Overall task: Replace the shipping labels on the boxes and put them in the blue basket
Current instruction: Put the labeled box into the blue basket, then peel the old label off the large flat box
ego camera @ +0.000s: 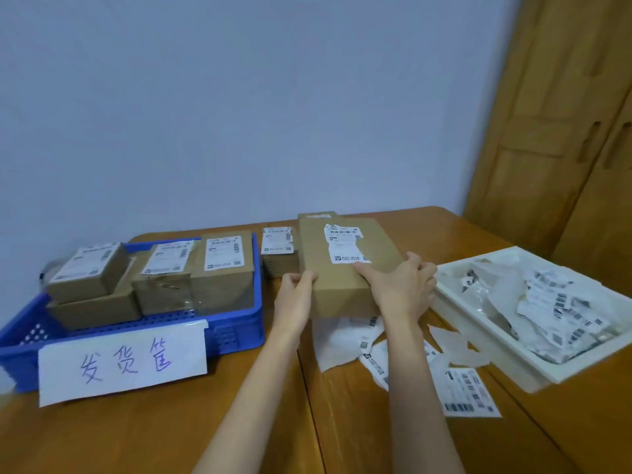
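Cardboard box (345, 268), torn label (343, 243): we grip it with left hand (297, 289) and right hand (398, 285); label removal in hand; peeling the remnant likely next.

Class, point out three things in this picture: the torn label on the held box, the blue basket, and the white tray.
torn label (345, 243): head view, middle of its printed paper.
blue basket (236, 331): head view, front wall right of the sign.
white tray (496, 350): head view, near side wall.
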The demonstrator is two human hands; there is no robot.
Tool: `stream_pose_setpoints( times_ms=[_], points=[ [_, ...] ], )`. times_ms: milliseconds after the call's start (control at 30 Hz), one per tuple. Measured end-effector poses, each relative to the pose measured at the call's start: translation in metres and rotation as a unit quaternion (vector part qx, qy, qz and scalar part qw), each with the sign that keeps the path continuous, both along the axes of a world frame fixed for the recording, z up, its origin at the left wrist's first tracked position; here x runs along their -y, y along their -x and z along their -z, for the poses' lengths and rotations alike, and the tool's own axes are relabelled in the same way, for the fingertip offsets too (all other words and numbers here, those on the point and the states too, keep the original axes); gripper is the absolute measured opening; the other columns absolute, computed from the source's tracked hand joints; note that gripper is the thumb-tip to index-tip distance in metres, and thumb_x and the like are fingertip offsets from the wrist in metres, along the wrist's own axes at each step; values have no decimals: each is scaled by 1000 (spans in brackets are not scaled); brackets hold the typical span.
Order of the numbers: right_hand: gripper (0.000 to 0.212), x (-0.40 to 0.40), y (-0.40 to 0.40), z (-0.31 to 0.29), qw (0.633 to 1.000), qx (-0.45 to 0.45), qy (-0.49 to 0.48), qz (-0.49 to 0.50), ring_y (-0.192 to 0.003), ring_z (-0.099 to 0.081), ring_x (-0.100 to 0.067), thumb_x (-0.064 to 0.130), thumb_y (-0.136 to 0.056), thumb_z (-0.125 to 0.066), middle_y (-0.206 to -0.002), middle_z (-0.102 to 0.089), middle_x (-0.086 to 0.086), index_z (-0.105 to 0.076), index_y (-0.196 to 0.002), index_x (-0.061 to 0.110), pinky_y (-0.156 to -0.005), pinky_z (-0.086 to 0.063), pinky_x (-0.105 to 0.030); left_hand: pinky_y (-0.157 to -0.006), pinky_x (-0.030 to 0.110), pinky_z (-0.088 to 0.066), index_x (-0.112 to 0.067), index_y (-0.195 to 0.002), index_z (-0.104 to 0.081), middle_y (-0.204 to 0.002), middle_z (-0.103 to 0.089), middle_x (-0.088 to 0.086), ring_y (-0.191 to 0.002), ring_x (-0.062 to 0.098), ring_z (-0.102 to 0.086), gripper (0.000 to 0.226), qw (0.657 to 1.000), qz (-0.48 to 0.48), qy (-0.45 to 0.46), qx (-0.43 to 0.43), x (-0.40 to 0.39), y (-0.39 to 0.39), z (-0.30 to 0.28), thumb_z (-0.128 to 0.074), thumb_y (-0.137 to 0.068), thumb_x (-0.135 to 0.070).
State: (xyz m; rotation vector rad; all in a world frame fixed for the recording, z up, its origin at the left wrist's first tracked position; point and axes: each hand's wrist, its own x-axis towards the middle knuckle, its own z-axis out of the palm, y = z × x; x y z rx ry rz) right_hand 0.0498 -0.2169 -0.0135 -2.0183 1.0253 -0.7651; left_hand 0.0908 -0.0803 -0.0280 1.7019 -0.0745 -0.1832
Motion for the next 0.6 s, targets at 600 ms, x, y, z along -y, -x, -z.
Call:
stream_pose_setpoints(
  times_ms=[600],
  points=[
    [92, -110, 159, 46, 999, -20, -33, -32, -129, -35, -30, 54, -68, -80, -138, -36, -10, -43, -139, 9, -107, -30, -40, -84, 34, -47, -17, -119, -42, -110, -53, 3, -99, 16, -52, 32, 996, 43, -74, -20, -119, 159, 43, -42, -100, -43]
  ],
)
